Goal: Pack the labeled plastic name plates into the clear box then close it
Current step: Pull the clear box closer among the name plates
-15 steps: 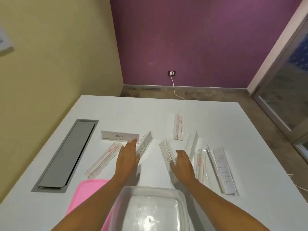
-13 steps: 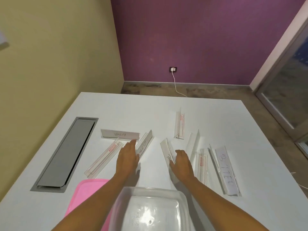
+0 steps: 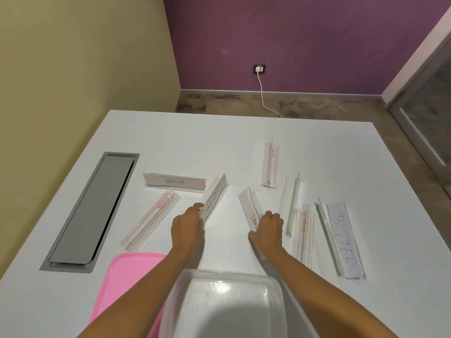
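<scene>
1. Near the front edge of the white table, the clear box stands open and holds no name plates, so packing has not yet begun.
2. Beside it on the left lies the pink lid, off the box; closing is the last step to come.
3. Just beyond the box, the left hand curls its fingers onto the near end of the "ZEBRA" plate; contact is plain, but I cannot tell whether it is firmly gripped.
4. The right hand is closed in a loose fist over the near end of the plate lettered "DAN…"; a full grip is likely, not certain.
5. Still loose on the table are the "ALPHA" plate toward the left, a red-striped plate below it, an upright-lying plate farther back, a blank one, and two more at the right, one handwritten.
6. Judged so, all plates remain to be packed.
7. A grey cable hatch is set into the table's left side.
8. Behind stand a yellow wall, a purple wall with a socket and trailing cable, and a brownish floor.
</scene>
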